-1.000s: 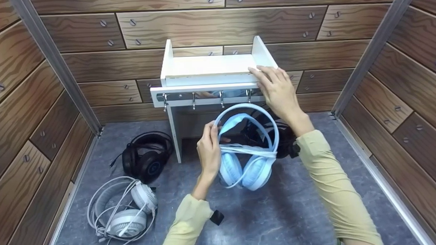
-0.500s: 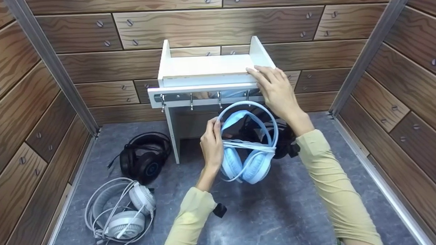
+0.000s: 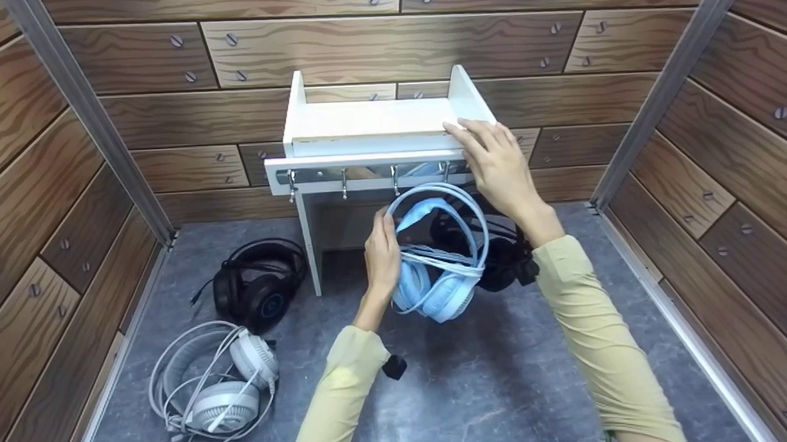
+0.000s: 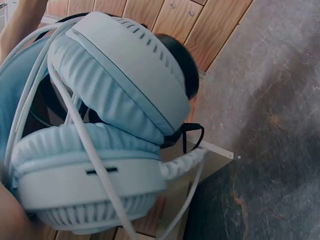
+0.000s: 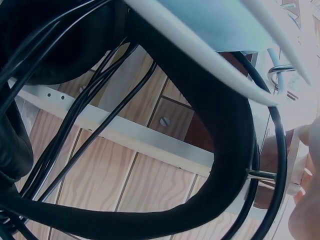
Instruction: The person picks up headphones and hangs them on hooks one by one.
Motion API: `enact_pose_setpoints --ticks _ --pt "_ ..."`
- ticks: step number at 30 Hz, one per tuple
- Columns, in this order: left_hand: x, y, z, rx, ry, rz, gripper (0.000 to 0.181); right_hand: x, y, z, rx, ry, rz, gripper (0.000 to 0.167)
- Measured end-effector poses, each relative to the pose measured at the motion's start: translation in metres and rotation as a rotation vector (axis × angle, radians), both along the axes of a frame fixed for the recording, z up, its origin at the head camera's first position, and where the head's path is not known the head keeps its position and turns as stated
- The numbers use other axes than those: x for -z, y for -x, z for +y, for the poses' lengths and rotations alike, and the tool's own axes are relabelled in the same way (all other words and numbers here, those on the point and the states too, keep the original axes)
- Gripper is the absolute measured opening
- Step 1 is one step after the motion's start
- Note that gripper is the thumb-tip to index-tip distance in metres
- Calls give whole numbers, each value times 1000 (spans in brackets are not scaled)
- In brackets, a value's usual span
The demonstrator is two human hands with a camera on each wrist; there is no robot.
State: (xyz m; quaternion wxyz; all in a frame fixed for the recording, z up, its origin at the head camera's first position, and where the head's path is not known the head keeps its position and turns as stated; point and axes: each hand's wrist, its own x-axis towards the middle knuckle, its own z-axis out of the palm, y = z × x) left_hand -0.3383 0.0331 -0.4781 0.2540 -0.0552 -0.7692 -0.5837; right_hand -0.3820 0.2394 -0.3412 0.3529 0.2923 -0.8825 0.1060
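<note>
In the right wrist view we see a metal hook (image 5: 262, 175) against black padded headphones (image 5: 215, 125), partly covered in the head view. We see glossy, pale-blue over-ear headphones (image 3: 450, 297), pleated cushions and cable wound across, at the head frame's centre; the left hand (image 3: 381, 253) pinches their headband. The right hand (image 3: 497, 168), fingers extended, rests on the white, high-sided shelf unit (image 3: 372, 119).
</note>
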Motion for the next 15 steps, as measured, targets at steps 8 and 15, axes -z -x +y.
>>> enact_pose_setpoints --ticks 8,15 --pt "-10 -3 -8 25 40 -121 40 0 0 -2 10 17 -16 44" --pt "-16 -7 -11 58 25 -103 38 3 1 -3 32 35 -22 43"
